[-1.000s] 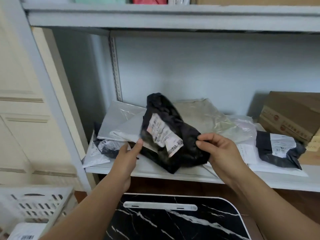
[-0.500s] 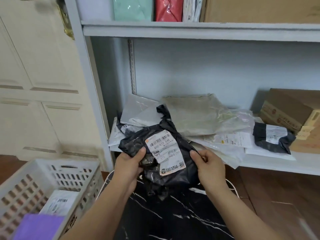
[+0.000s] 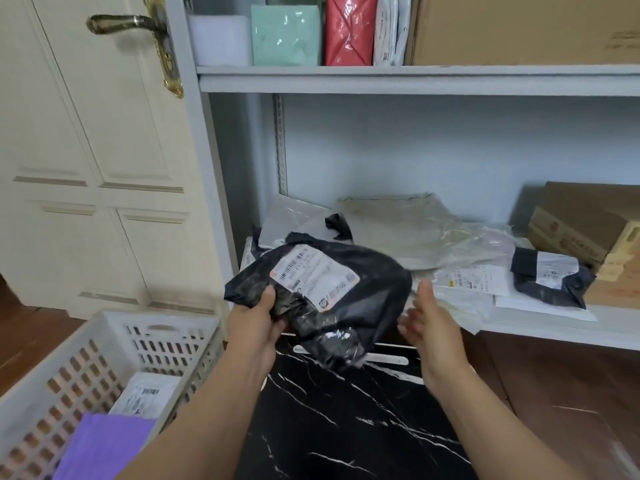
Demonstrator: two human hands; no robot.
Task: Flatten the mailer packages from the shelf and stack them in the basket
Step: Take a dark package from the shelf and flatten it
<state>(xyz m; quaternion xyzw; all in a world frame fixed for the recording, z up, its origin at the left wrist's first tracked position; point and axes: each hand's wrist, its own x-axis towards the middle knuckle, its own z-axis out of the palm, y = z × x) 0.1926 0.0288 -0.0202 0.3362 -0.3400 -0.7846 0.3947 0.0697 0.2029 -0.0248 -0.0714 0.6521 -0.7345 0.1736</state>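
Note:
A crumpled black mailer point(image 3: 367, 289) with a white shipping label hangs in front of the shelf, above a black marble-patterned table. My left hand point(image 3: 258, 315) grips its left edge. Just right of the mailer, my right hand point(image 3: 427, 323) is apart from it, fingers straight and spread. The white slatted basket point(image 3: 114, 344) stands at the lower left and holds a purple mailer point(image 3: 104, 445) and a white labelled one point(image 3: 145, 393). More mailers lie on the shelf point(image 3: 554, 329): grey and clear ones point(image 3: 408, 226) and a black one point(image 3: 547, 275) at the right.
The black marble-patterned table point(image 3: 346, 427) sits below my arms. Cardboard boxes point(image 3: 585, 223) stand at the shelf's right end. The upper shelf carries mint and red packages point(image 3: 349, 29) and a large box. A cream door with a brass handle point(image 3: 128, 22) is at the left.
The black mailer came off the shelf pile toward me and leftward. My right hand let go of it and opened; my left hand keeps its grip. The view shifted up and left.

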